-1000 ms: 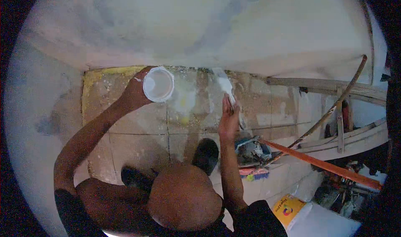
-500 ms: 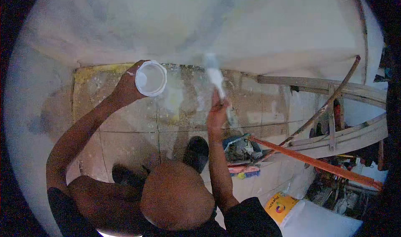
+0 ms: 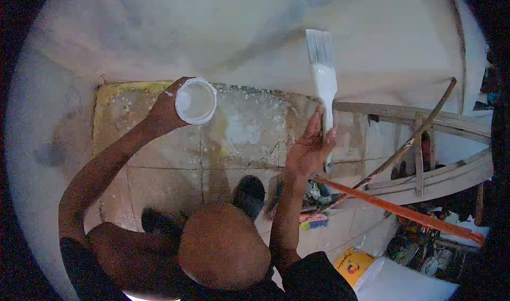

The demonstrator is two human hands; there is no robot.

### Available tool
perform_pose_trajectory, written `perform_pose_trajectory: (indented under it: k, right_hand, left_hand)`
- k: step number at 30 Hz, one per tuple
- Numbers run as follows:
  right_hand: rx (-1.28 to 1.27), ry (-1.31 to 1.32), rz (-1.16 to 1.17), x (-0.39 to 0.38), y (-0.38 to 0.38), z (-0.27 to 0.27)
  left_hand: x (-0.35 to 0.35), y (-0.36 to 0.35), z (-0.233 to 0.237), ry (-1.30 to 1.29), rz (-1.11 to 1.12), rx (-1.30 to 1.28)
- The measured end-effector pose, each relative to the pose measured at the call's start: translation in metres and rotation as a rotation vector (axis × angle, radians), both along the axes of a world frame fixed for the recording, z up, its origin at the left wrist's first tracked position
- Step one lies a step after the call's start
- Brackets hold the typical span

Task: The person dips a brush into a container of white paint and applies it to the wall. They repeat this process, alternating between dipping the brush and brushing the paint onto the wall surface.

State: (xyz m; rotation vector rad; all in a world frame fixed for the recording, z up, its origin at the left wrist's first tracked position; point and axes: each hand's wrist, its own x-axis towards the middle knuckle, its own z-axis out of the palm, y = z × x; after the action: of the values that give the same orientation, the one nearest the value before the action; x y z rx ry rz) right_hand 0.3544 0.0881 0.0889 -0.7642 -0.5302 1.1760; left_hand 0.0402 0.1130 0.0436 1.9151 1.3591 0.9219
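Note:
My left hand (image 3: 166,112) is wrapped round a white plastic tub (image 3: 214,103) with whitish paint inside, held with its round mouth towards the camera. To the right, my right hand (image 3: 307,148) grips the handle of a flat paintbrush (image 3: 325,83). White paint coats the brush's lower part, and its bristles point up in the view towards the pale, patchy wall (image 3: 212,30). The bristle end overlaps the wall in this view.
A wooden ladder (image 3: 419,165) lies to the right, crossed by a thin wooden stick (image 3: 406,136). A red-orange pole (image 3: 393,201) slants below it. A yellow paint bucket (image 3: 356,266) stands at lower right. Stained tiles (image 3: 164,184) cover the floor around my feet.
My right hand has moved right with the paintbrush, which was blurred near the wall's foot and now shows sharply, higher in view. My left hand with the tub has shifted only slightly.

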Motion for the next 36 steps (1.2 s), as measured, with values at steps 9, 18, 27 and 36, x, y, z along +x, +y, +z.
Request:
perform_pose_trajectory:
  k: [9, 18, 27, 36]
  right_hand:
    - [-0.296, 0.012, 0.112, 0.004, -0.022, -0.202]
    - [-0.031, -0.148, -0.005, 0.002, 0.016, 0.029]
    - [-0.003, -0.070, -0.029, 0.021, 0.022, -0.061]
    - [-0.345, -0.215, 0.190, -0.005, -0.014, -0.146]
  left_hand:
    - [0.004, 0.003, 0.007, -0.016, -0.017, 0.036]
    - [0.004, 0.002, 0.024, -0.070, -0.013, -0.083]
    - [0.011, 0.000, 0.024, -0.144, -0.014, -0.043]
    - [0.008, -0.001, 0.025, -0.002, -0.044, 0.074]
